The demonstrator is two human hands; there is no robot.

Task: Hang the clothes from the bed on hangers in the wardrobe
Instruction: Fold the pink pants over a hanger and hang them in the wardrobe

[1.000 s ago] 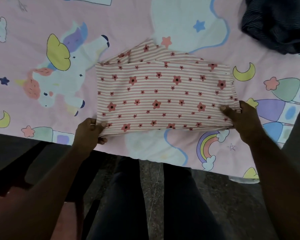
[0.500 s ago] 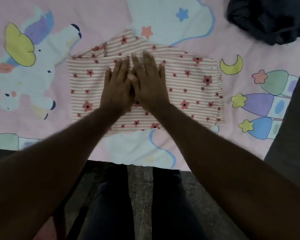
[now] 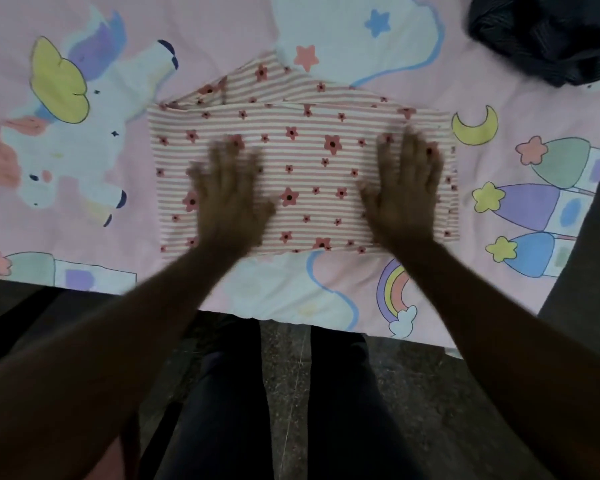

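Striped cotton, folded flat: the top [image 3: 305,157] lies on the bed [image 3: 208,36] under both palms. The left hand [image 3: 229,199] and right hand [image 3: 404,192] are spread well apart, fingers straight, pressing down and gripping nothing. The left is blurred, so its exact contact is hard to read. A dark garment [image 3: 548,36] sits beyond the right hand. The risk, on this evidence, is that a top pressed into a fold must be shaken out before hanging. A lift by one edge could let the layers slide apart or slip off the bed toward the wrists.
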